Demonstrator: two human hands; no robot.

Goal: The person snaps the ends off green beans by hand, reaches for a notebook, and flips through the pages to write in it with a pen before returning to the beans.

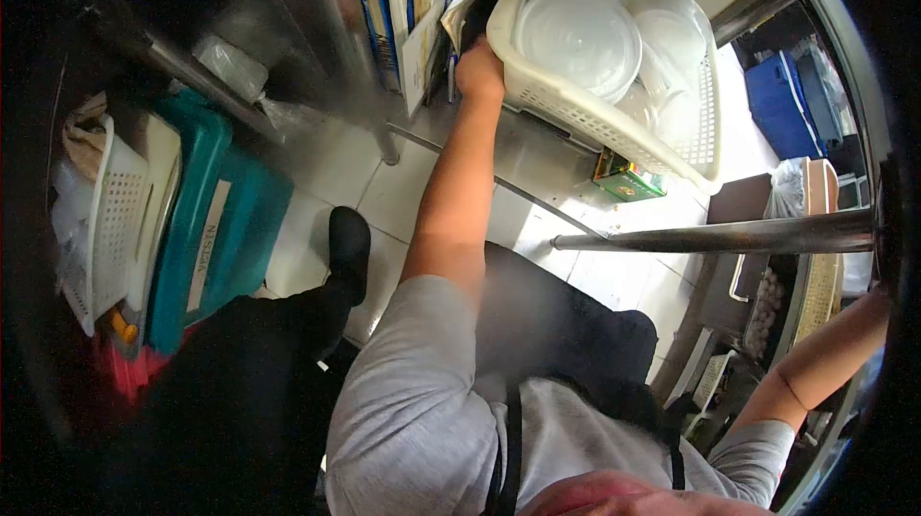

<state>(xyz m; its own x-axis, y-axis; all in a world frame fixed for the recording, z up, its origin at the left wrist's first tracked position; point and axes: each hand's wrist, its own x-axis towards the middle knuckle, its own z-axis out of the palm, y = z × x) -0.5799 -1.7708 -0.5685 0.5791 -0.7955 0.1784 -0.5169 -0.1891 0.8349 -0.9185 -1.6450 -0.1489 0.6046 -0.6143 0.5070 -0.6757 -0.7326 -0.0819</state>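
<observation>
Left hand (480,73) at basket (576,108), containers (580,41) inside (whitish)

White tiled floor (380,188), partly sunlit — black shoe (349,240) resting on it

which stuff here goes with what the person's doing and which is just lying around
Likely in use:
white basket, with the left hand at its edge
round plasticware inside it

Apparently just lying about:
teal bin
green box
blue bin
papers and folders

The right hand is out of view.
</observation>
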